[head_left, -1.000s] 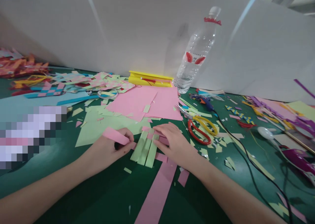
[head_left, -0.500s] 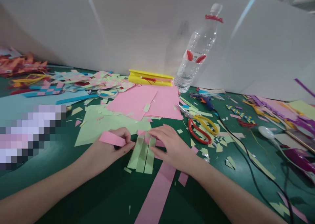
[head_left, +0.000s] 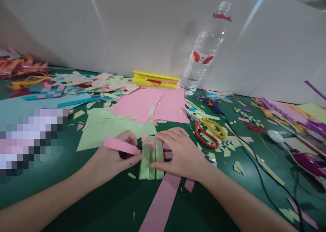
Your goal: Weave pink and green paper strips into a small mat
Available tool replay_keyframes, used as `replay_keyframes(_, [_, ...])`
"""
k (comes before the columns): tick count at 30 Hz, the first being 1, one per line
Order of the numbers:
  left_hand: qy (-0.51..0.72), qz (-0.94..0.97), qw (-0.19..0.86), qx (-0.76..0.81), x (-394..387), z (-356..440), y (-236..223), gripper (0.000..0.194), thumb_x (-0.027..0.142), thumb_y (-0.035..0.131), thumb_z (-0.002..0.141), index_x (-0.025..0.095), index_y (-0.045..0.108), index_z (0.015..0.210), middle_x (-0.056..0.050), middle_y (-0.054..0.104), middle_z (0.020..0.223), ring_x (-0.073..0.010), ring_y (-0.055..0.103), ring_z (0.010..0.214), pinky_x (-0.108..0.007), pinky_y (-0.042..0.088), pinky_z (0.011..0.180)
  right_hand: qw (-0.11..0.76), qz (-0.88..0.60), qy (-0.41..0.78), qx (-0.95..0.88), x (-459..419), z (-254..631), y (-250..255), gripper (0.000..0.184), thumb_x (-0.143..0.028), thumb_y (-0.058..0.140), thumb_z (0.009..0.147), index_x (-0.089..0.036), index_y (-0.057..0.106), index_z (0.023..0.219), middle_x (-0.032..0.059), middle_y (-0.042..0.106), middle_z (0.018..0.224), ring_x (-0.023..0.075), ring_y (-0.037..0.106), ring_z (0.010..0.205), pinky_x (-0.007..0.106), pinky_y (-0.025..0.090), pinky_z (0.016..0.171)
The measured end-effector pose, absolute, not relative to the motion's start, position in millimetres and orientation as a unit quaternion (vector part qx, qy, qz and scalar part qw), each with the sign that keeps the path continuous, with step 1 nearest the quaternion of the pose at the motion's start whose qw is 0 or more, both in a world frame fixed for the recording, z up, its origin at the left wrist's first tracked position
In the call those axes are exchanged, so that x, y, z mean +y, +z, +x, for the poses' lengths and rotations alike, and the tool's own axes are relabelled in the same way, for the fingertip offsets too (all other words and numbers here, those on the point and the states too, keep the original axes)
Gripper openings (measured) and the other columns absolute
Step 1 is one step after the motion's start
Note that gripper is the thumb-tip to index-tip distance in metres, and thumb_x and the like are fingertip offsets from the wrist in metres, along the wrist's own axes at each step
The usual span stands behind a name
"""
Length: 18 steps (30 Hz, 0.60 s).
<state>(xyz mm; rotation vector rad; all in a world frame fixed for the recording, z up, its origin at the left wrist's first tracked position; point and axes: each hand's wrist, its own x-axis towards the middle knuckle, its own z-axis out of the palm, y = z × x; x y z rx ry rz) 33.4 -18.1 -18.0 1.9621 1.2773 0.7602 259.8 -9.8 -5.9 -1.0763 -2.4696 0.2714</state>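
My left hand (head_left: 114, 162) pinches a pink paper strip (head_left: 118, 145), whose free end curls back over the knuckles. Three light green paper strips (head_left: 146, 162) lie side by side in front of me, crossed at the top by pink paper (head_left: 145, 138). On the right green strip rest the fingertips and thumb of my right hand (head_left: 180, 154); its thumb is spread apart and its fingers lie flat. Short pink strip ends stick out beneath this hand. A wide pink strip (head_left: 160, 204) runs from under it toward the near edge of view.
Red-and-yellow-handled scissors (head_left: 209, 133) lie among green scraps, right of my hands. Behind are pink sheets (head_left: 163, 104), a yellow paper fold (head_left: 155, 81) and a clear bottle (head_left: 203, 52). A glue gun (head_left: 210, 102) trails a black cable. A blurred-out device (head_left: 30, 137) lies left.
My left hand has moved slightly right with the pink strip, against the green strips. These now stand straighter and further right. My right thumb has shifted down and left along them.
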Motion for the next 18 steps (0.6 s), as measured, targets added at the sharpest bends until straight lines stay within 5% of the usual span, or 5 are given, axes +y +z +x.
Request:
replay_keyframes(5, [0.269,0.790,0.266,0.482,-17,30,-24,0.039,0.042,0.060,0.079,0.024,0.049,0.112,0.003,0.059,0.070,-0.0161,0.056,0.059,-0.028,0.047,0.058,0.200,-0.383,0.097,-0.896,-8,260,-4,0.055,-0.058,0.070,0.071,-0.018,0.062,0.108,0.0077,0.067,0.110,0.0253,0.056,0.106,0.043,0.033,0.097])
replay_keyframes(12, [0.233,0.864,0.156,0.418,-11,29,-25,0.033,0.045,0.054,0.088,0.025,0.054,0.114,-0.007,0.058,0.119,-0.0265,0.052,0.112,-0.039,0.044,0.092,0.240,-0.359,0.104,-0.896,-6,259,-13,0.051,-0.055,0.072,0.071,-0.022,0.061,0.108,0.0042,0.067,0.110,0.0231,0.057,0.106,0.042,0.029,0.101])
replay_keyframes(18, [0.192,0.890,0.124,0.394,-12,28,-29,0.032,0.042,0.057,0.087,0.027,0.055,0.116,-0.004,0.058,0.126,-0.0255,0.050,0.118,-0.042,0.038,0.099,0.227,-0.357,0.127,-0.897,-5,259,-18,0.065,-0.056,0.070,0.072,-0.018,0.053,0.122,0.0081,0.064,0.120,0.0237,0.054,0.115,0.045,0.021,0.111])
